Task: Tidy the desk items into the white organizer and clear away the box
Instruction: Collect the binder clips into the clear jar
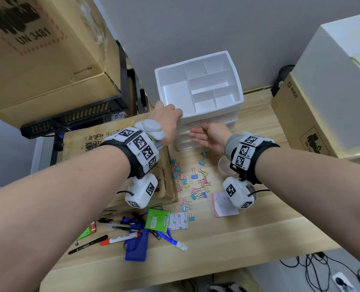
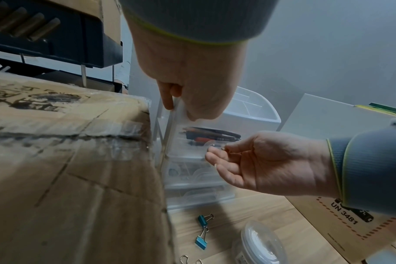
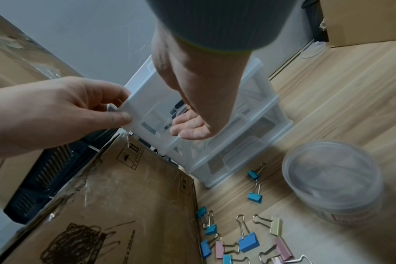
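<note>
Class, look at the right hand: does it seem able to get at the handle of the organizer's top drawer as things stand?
Probably yes. The right hand lies palm up right at the top drawer front, fingertips by its handle, nothing between them. The left hand grips the white organizer at its near left corner, clear of the drawer front.

Even, soft indoor light fills the head view; straight edges bow outward (wide-angle lens). Both wrist views look dimmer, hazy and smeared, with the grey knitted cuffs (image 2: 192, 19) blurred up close.
</note>
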### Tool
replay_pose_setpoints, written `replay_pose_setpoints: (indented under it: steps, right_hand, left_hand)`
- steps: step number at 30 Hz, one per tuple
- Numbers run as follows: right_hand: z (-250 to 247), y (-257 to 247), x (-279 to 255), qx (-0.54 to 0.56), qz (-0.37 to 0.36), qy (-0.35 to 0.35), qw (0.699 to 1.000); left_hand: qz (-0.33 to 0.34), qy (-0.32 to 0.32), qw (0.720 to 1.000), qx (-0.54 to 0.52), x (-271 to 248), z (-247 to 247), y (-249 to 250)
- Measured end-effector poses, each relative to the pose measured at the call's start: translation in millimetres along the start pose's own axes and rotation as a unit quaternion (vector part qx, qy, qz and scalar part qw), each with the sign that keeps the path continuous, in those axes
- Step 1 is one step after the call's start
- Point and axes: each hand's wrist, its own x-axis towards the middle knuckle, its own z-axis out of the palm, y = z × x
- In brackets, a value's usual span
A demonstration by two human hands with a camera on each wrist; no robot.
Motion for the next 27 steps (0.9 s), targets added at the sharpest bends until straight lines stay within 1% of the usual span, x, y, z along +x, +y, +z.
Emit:
replay_pose_setpoints:
  steps: [5, 8, 9, 11, 14, 15, 16, 18, 20, 22, 23, 24, 27]
  right_hand:
    - [-6.6, -2.4, -2.0, -0.041, 0.006, 0.007, 0.999]
    - [-13.5, -4.3, -5.2, -0.128, 0.01, 0.018, 0.992]
    - [-16.9, -3.4, -7.7, -0.173, 0.009, 0.024, 0.985]
    - [-26.4, -0.1, -10.9, -0.275, 0.005, 0.036, 0.961]
    - [-42.7, 7.9, -15.6, -0.379, 0.013, 0.035, 0.925]
    - [-49.1, 10.5, -15.7, -0.422, 0.007, 0.035, 0.906]
    - [-54.9, 13.0, -14.4, -0.477, -0.004, 0.039, 0.878]
    - [-64.8, 16.2, -16.1, -0.59, -0.039, 0.067, 0.803]
    - [-72.6, 22.6, -20.4, -0.673, -0.064, 0.104, 0.729]
    - [-79.6, 33.0, -20.5, -0.744, -0.075, 0.132, 0.651]
    - [-82.0, 40.0, -19.7, -0.762, -0.08, 0.135, 0.628]
    - [-84.1, 47.6, -17.6, -0.771, -0.076, 0.132, 0.618]
    - [-86.9, 64.0, -15.8, -0.785, -0.047, 0.109, 0.608]
  left_hand:
    - [-0.006, 0.012, 1.0, 0.0, -0.5, 1.8, 1.2]
    - [-0.02, 0.026, 0.999, -0.009, -4.2, 2.3, 5.6]
    - [-0.027, 0.03, 0.999, -0.017, -5.8, 3.7, 7.1]
    - [-0.049, 0.039, 0.997, -0.046, -9.0, 7.4, 11.3]
    - [-0.077, 0.065, 0.991, -0.088, -17.5, 12.0, 18.8]
    - [-0.079, 0.072, 0.99, -0.096, -20.9, 12.0, 21.2]
    - [-0.078, 0.08, 0.988, -0.102, -24.6, 11.3, 23.4]
    - [-0.074, 0.101, 0.986, -0.113, -30.0, 8.8, 28.2]
    - [-0.065, 0.122, 0.983, -0.121, -36.3, 5.7, 34.9]
    - [-0.038, 0.133, 0.982, -0.13, -42.1, 4.0, 44.9]
    - [-0.016, 0.133, 0.982, -0.134, -45.8, 4.4, 51.2]
    - [0.008, 0.127, 0.982, -0.141, -49.8, 6.2, 57.7]
    - [0.055, 0.089, 0.982, -0.158, -62.7, 18.6, 74.3]
